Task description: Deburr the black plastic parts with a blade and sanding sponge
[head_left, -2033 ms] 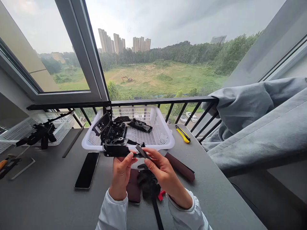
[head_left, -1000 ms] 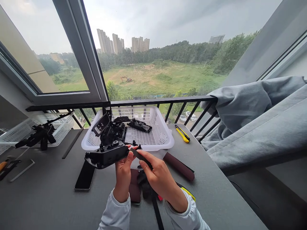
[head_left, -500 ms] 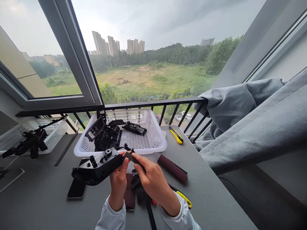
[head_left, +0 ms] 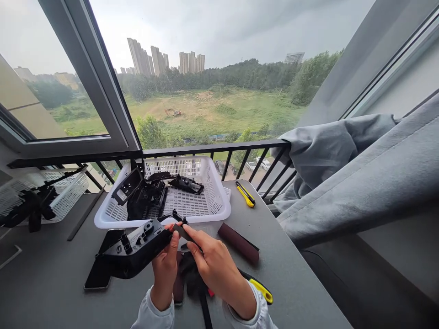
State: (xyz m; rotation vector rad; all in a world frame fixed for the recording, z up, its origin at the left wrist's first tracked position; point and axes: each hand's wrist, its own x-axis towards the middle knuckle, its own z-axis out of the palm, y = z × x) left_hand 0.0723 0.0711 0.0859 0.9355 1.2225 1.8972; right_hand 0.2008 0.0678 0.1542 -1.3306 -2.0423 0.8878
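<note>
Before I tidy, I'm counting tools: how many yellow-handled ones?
2: a cutter right of the middle basket, a tool partly behind the right wrist. Others may be hidden.

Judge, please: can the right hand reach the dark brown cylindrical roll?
Probably yes: the dark brown roll lies beside the right hand, nothing visible between; but that hand holds a dark flat strip.

Looks like black plastic in the part point(head_left: 133, 256), smooth with a low sheen; matt on the strip point(head_left: 181, 232). Shows smooth dark glass on the phone point(head_left: 97, 277), white plastic on the baskets point(head_left: 161, 223), smooth plastic on the knife point(head_left: 244, 194), a matt face on the table point(head_left: 291, 278) and roll point(head_left: 239, 243), creased cloth on the curtain point(head_left: 363, 183).
</note>
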